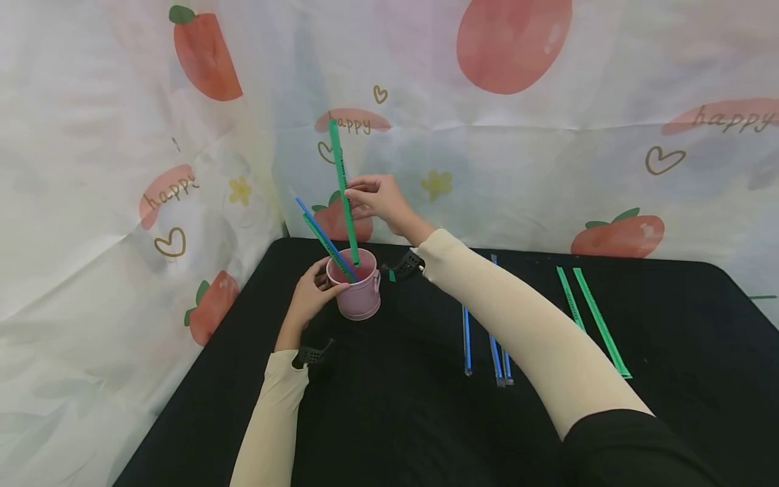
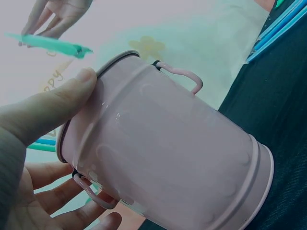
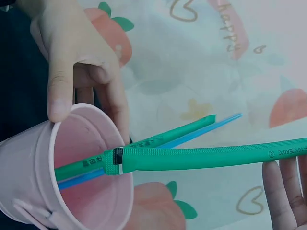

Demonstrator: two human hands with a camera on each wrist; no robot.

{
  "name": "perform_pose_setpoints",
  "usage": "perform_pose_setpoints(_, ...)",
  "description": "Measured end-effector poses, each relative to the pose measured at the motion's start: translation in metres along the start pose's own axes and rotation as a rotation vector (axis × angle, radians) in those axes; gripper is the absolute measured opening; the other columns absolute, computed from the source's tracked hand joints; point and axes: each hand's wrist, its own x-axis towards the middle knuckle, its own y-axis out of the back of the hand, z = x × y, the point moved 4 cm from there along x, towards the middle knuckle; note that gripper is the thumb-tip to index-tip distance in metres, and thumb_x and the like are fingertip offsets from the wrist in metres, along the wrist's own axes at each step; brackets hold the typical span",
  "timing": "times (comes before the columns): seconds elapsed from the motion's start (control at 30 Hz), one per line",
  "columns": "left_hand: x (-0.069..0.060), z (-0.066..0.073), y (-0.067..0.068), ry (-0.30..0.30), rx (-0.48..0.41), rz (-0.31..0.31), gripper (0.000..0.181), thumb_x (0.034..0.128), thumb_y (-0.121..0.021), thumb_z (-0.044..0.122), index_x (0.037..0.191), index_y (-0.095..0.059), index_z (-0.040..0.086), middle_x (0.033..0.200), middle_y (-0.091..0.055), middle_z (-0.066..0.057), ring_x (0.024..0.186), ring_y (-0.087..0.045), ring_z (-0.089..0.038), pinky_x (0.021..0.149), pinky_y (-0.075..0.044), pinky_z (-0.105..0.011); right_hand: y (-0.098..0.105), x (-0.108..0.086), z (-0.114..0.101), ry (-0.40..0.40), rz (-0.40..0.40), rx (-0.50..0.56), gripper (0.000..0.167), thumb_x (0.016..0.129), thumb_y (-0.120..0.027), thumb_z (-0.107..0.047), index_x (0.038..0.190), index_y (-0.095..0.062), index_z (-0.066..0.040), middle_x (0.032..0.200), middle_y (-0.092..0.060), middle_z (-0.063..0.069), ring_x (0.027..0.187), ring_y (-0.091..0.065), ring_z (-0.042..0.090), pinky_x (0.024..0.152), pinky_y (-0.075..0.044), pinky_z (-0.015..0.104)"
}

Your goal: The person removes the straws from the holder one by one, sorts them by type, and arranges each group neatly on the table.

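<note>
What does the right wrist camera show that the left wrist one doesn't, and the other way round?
Only the right wrist view shows the inside of the pink bucket and outlined hearts on the backdrop.

Only the left wrist view shows loose blue sticks on the dark table.

Both show the bucket's outside, the left hand at its rim, the right hand with a green strip, and a yellow flower.

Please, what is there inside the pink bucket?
A green strip and a blue stick slant up out of the pink bucket. Their lower ends and its floor are hidden by its wall. A second green strip, in the right hand, is above the mouth.
</note>
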Motion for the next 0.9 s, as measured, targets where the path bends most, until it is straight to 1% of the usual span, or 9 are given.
perform_pose_setpoints(0.07,-0.004,0.008,0.000,0.004,0.000,-0.007,0.071,0.0842,-0.070,0.014,0.144,-0.034,0.003,0.141,-0.043,-0.023,0.130,-0.045,-0.037,0.107,-0.040,-0.047,0.004,-0.003,-0.004,0.006,-0.002,0.013,0.027,0.092,-0.058,-0.006,0.116,-0.061,0.004,0.089,-0.069,0.002,0.071,-0.066,0.012,0.075,-0.059,0.042)
perform_pose_setpoints(0.13,-0.009,0.015,-0.001,0.005,0.001,-0.012,0.071,0.0845,-0.070,0.013,0.144,-0.033,0.001,0.141,-0.042,-0.024,0.130,-0.044,-0.039,0.107,-0.040,-0.048,0.008,-0.008,-0.008,0.011,-0.003,0.012,0.026,0.092,-0.058,-0.006,0.115,-0.061,0.004,0.087,-0.069,0.001,0.072,-0.066,0.013,0.075,-0.058,0.044)
perform_pose_setpoints(0.23,-0.015,0.027,-0.001,0.001,0.016,-0.013,0.069,0.0854,-0.068,0.012,0.143,-0.032,-0.001,0.140,-0.042,-0.026,0.130,-0.044,-0.039,0.107,-0.040,-0.049,0.014,-0.015,-0.011,0.005,-0.003,0.008,0.025,0.091,-0.059,-0.006,0.113,-0.063,0.004,0.089,-0.070,0.007,0.075,-0.067,0.017,0.075,-0.058,0.044)
perform_pose_setpoints(0.33,-0.018,0.030,-0.001,0.000,0.024,-0.008,0.069,0.0855,-0.068,0.012,0.143,-0.033,-0.001,0.140,-0.043,-0.026,0.130,-0.044,-0.039,0.107,-0.039,-0.049,0.019,-0.024,-0.010,-0.015,-0.007,-0.030,0.025,0.091,-0.060,-0.008,0.113,-0.063,0.002,0.093,-0.070,0.010,0.078,-0.067,0.017,0.074,-0.059,0.042)
perform_pose_setpoints(0.43,-0.019,0.031,-0.001,-0.002,0.040,-0.006,0.068,0.0862,-0.067,0.012,0.143,-0.032,-0.002,0.141,-0.042,-0.026,0.130,-0.044,-0.039,0.107,-0.039,-0.050,0.026,-0.035,-0.008,-0.039,-0.010,-0.078,0.027,0.091,-0.060,-0.009,0.116,-0.063,0.002,0.096,-0.068,0.007,0.079,-0.066,0.014,0.073,-0.059,0.040)
perform_pose_setpoints(0.53,-0.017,0.030,-0.002,-0.008,0.033,-0.010,0.068,0.0859,-0.068,0.012,0.143,-0.032,-0.002,0.141,-0.041,-0.026,0.130,-0.043,-0.040,0.107,-0.039,-0.050,0.033,-0.048,-0.006,-0.046,-0.030,-0.117,0.030,0.092,-0.059,-0.009,0.119,-0.060,0.004,0.099,-0.066,0.007,0.080,-0.065,0.013,0.075,-0.059,0.041)
perform_pose_setpoints(0.6,-0.017,0.029,-0.002,-0.010,0.020,-0.012,0.068,0.0855,-0.068,0.011,0.142,-0.033,-0.003,0.141,-0.041,-0.027,0.131,-0.043,-0.040,0.108,-0.038,-0.050,0.038,-0.056,-0.005,-0.054,-0.039,-0.131,0.031,0.091,-0.059,-0.008,0.120,-0.059,0.005,0.098,-0.065,0.005,0.080,-0.064,0.012,0.075,-0.059,0.042)
perform_pose_setpoints(0.7,-0.016,0.027,-0.002,-0.009,0.010,-0.013,0.068,0.0850,-0.069,0.011,0.142,-0.033,-0.002,0.141,-0.042,-0.026,0.130,-0.044,-0.039,0.108,-0.038,-0.049,0.046,-0.068,-0.004,-0.057,-0.045,-0.151,0.032,0.091,-0.060,-0.008,0.120,-0.059,0.006,0.093,-0.065,0.001,0.078,-0.063,0.010,0.074,-0.059,0.040)
perform_pose_setpoints(0.9,-0.015,0.025,-0.001,-0.017,0.008,-0.010,0.067,0.0855,-0.068,0.010,0.142,-0.033,-0.002,0.140,-0.043,-0.026,0.130,-0.045,-0.039,0.108,-0.039,-0.047,0.065,-0.088,-0.004,-0.069,-0.031,-0.179,0.032,0.090,-0.060,-0.007,0.118,-0.058,0.009,0.084,-0.066,-0.007,0.074,-0.063,0.007,0.069,-0.060,0.037)
